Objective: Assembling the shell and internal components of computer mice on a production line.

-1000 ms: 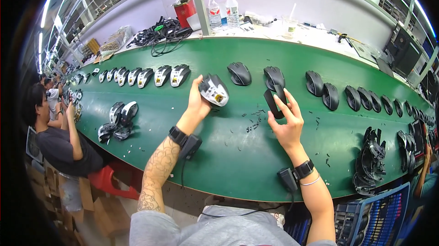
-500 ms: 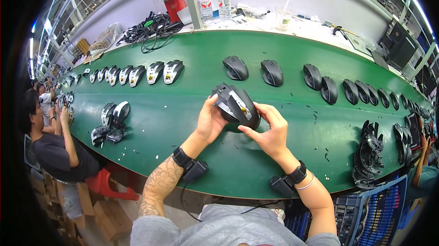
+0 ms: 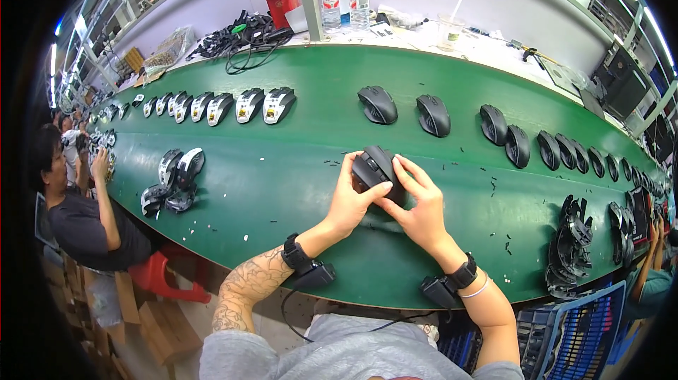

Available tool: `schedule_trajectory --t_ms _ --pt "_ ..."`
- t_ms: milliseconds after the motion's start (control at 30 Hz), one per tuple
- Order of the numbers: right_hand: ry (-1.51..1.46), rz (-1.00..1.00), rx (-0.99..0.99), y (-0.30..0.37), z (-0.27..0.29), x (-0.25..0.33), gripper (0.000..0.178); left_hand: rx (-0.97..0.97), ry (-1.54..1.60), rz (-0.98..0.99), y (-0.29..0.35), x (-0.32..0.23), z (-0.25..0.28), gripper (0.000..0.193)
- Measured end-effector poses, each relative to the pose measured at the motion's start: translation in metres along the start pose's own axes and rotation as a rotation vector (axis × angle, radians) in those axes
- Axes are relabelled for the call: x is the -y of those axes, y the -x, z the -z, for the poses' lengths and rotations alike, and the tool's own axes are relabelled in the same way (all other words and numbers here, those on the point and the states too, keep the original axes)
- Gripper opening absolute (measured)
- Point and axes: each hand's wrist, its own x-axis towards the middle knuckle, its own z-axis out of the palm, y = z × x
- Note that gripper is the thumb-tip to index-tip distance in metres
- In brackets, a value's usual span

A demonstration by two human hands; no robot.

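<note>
Between my two hands, just above the green tabletop, is a black computer mouse (image 3: pixel 376 168). My left hand (image 3: pixel 351 200) grips its left side, the thumb lying across the near end. Around the right side and near end close the fingers and thumb of my right hand (image 3: pixel 418 203). The mouse's underside is hidden. Beyond it, a row of black mice (image 3: pixel 433 115) runs off to the right. Farther left stands a row of mice with white and yellow parts showing (image 3: pixel 280 105). A small pile of mouse shells (image 3: pixel 174 181) lies left of my hands.
A stack of black curved shells (image 3: pixel 569 246) sits at the right, above a blue crate (image 3: pixel 586 330). Tiny black bits dot the green table (image 3: pixel 311 147). Bottles (image 3: pixel 359 4) and black cables (image 3: pixel 244 39) occupy the back shelf. A co-worker (image 3: pixel 85 203) sits at the left.
The mouse has turned in my hands; the pale opening on its side no longer shows. My left hand has shifted right, its thumb now across the near end. The view has moved slightly.
</note>
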Motion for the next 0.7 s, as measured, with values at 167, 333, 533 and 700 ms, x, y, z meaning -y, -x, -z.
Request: schedule_trajectory --t_ms 167,333,533,700 --pt "0.159 0.091 0.033 0.004 -0.010 0.003 0.075 -0.099 -0.120 -0.056 0.002 -0.006 -0.003 0.057" --pt "-0.683 -0.424 -0.042 0.014 -0.020 -0.027 0.062 -0.162 0.042 -0.136 -0.002 -0.014 0.001 0.053" --pt "-1.105 -0.648 0.081 0.009 -0.016 -0.020 0.034 -0.138 0.043 -0.169 0.001 -0.013 -0.003 0.055" --pt "-1.117 -0.712 0.010 0.011 -0.019 -0.022 0.032 -0.135 0.063 -0.133 0.001 -0.008 -0.003 0.055"
